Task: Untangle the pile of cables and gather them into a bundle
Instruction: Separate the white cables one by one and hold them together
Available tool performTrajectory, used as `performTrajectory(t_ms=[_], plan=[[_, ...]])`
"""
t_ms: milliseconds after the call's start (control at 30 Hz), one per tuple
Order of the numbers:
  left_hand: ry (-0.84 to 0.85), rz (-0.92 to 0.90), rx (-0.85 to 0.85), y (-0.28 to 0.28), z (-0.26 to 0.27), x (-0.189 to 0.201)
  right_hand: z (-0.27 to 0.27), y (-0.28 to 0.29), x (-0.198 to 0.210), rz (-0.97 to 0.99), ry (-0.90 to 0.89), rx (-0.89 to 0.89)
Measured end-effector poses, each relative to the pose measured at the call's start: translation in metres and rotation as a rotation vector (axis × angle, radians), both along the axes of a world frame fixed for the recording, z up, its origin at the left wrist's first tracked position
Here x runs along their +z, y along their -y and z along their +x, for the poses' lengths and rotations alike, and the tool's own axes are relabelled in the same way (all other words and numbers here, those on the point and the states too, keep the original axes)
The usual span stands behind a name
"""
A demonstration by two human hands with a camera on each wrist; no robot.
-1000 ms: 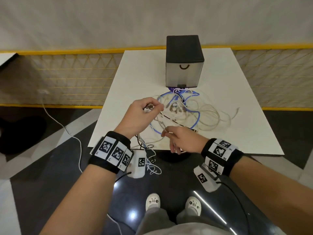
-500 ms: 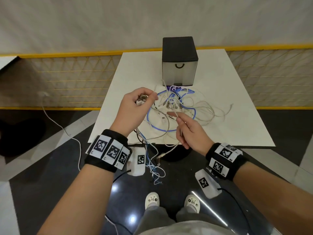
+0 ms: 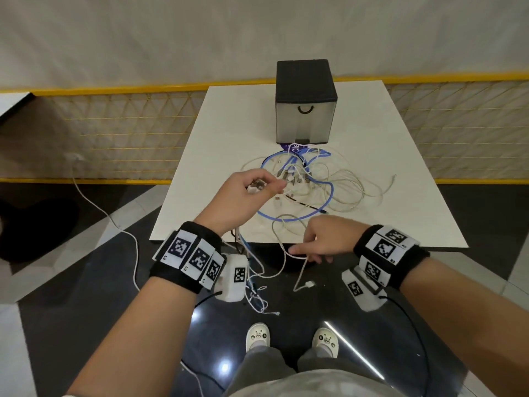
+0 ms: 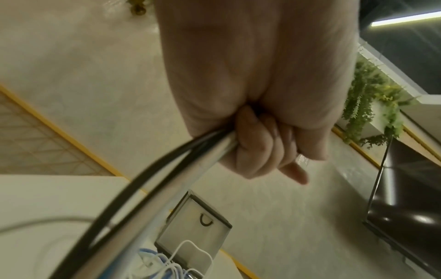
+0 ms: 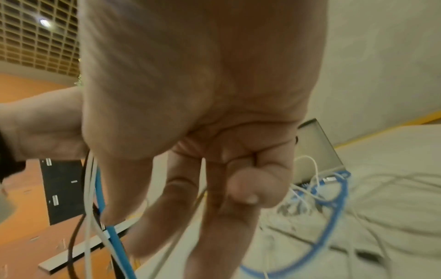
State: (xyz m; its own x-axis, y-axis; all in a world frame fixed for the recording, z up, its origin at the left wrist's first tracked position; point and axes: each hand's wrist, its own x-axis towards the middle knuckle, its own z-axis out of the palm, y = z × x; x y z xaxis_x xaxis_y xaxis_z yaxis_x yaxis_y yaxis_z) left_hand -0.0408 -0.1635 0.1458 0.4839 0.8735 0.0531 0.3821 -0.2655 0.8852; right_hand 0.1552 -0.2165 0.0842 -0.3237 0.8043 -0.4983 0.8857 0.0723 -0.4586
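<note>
Left hand (image 3: 243, 196) is clenched around several cable ends, raised over the table (image 3: 400, 173) so freed strands hang together off the near edge. Right hand (image 3: 320, 239) pinches one white cable (image 3: 300, 270) at the table's front edge, likely drawing it clear of the tangle; its plug dangles below. The cable pile (image 3: 317, 184) lies mid-table, just in front of the box (image 3: 305, 110). Count: two hands, one box, one blue cable (image 3: 329, 196) looped in the pile, one thin black one; white cables too tangled to count.
</note>
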Motion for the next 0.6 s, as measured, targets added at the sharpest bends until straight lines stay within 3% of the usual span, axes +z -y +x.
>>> performTrajectory(t_ms=[233, 300, 367, 500, 600], plan=[[0.162, -0.043, 0.052, 0.006, 0.016, 0.011, -0.020, -0.015, 0.043, 0.349, 0.062, 0.016], [0.217, -0.091, 0.052, 0.007, 0.018, 0.014, -0.030, -0.016, 0.046, 0.430, -0.085, -0.020], [0.282, -0.132, 0.062, 0.007, 0.019, 0.018, -0.041, -0.016, 0.045, 0.337, -0.349, -0.054], [0.417, -0.153, 0.072, 0.005, 0.020, 0.026, -0.067, -0.009, 0.010, 0.277, -0.620, -0.010], [0.515, -0.149, 0.124, 0.003, 0.015, 0.030, -0.070, -0.001, -0.035, 0.256, -0.566, -0.035]])
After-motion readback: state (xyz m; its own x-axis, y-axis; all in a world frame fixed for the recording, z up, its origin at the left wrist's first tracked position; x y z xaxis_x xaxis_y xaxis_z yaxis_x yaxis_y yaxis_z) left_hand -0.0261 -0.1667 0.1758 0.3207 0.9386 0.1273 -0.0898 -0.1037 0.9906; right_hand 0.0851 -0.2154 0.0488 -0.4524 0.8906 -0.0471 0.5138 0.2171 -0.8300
